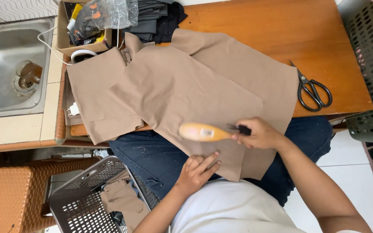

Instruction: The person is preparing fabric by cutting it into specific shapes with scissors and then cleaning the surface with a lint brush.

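Tan cut fabric pieces [182, 86] lie spread over a wooden table [281, 30] and hang down onto my lap. My left hand [197, 169] presses flat on the fabric's lower edge, fingers together. My right hand [257, 133] grips a tool with a rounded orange wooden handle [203, 132]; the handle points left above the cloth and looks blurred. Black scissors [311, 89] rest on the table, right of the fabric.
A steel sink [9, 64] sits at the left. A cardboard box [72, 43] of odds and ends and dark folded cloth [156, 19] stand at the table's back. A grey perforated basket [87, 194] with tan scraps is at lower left, another basket [370, 64] at right.
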